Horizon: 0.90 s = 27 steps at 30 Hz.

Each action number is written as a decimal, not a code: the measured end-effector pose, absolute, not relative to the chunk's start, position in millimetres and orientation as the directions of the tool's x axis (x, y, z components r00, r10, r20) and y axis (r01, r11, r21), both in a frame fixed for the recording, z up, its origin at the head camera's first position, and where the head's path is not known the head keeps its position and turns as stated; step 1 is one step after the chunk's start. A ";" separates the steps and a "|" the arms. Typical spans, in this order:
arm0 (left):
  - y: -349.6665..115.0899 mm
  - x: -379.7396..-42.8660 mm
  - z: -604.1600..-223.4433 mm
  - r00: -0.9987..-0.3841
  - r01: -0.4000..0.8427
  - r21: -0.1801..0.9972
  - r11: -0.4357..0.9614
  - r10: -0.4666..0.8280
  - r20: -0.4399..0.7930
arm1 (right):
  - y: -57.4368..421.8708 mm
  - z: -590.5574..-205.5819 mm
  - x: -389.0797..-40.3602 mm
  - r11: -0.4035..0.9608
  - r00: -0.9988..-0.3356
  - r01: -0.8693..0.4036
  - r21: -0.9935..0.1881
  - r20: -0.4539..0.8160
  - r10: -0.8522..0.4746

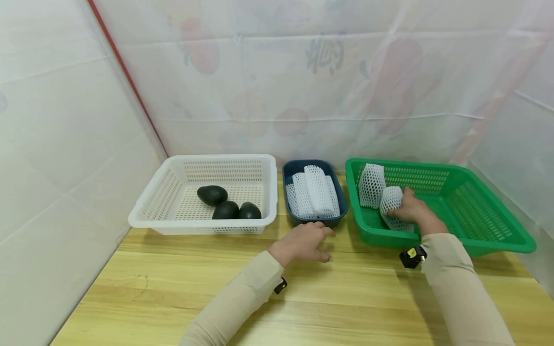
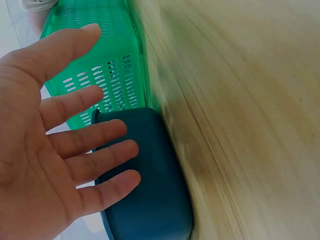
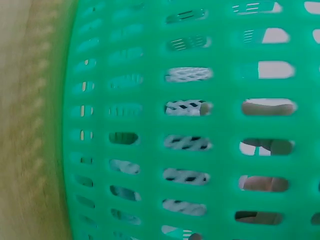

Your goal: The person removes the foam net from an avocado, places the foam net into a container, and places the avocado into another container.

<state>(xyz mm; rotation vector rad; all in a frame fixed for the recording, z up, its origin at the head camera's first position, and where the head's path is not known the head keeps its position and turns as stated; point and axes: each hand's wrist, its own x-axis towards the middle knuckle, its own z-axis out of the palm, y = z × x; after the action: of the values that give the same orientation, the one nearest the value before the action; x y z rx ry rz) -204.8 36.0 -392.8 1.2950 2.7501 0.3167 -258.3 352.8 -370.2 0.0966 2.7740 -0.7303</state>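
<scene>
In the green basket (image 1: 472, 242) my right hand (image 1: 413, 209) grips an avocado in a white foam net (image 1: 393, 196), thumb and fingers about its sides. Another netted avocado (image 1: 372, 185) leans in the basket's back left corner, dark skin showing through the mesh. Through the slots of the basket wall (image 3: 150, 125), the right wrist view gives only slivers of white net and fingers. My left hand (image 1: 303, 242) hovers in front of the dark blue bin (image 2: 150, 175), fingers spread and holding nothing. Several empty white foam nets (image 1: 318, 192) lie stacked in that bin.
A white basket (image 1: 144, 218) on the left holds three bare dark avocados (image 1: 212, 195). All the containers stand in a row at the back of the wooden table (image 1: 173, 288), close to a pale plastic sheet (image 1: 268, 96) behind them.
</scene>
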 end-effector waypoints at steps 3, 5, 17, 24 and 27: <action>36.8 -205.5 -393.5 -0.639 0.747 0.235 0.622 0.769 -0.001 | 353.2 -370.5 -259.6 0.881 -0.964 0.120 -0.458 -0.267 -0.008; 37.4 -205.9 -393.7 -0.639 0.745 0.244 0.621 0.769 -0.008 | 353.8 -371.1 -260.1 0.893 -0.967 0.104 -0.439 -0.256 -0.013; 39.3 -204.8 -390.4 -0.636 0.748 0.236 0.620 0.772 -0.010 | 351.5 -367.0 -255.6 0.880 -0.963 0.155 -0.449 -0.269 0.032; 32.2 -196.7 -372.4 -0.634 0.760 0.222 0.610 0.772 0.047 | 340.2 -358.1 -247.1 0.866 -0.994 0.075 -0.494 -0.108 0.025; 29.9 -194.5 -365.9 -0.624 0.773 0.208 0.599 0.778 0.078 | 333.6 -352.3 -245.9 0.874 -0.998 0.035 -0.484 -0.066 0.003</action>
<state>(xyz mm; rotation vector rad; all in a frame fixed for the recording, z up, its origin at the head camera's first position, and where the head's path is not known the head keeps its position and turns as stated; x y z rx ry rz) -194.5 29.9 -365.9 1.3534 2.7905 0.3479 -245.9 333.6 -352.3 0.0300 2.9802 -0.7721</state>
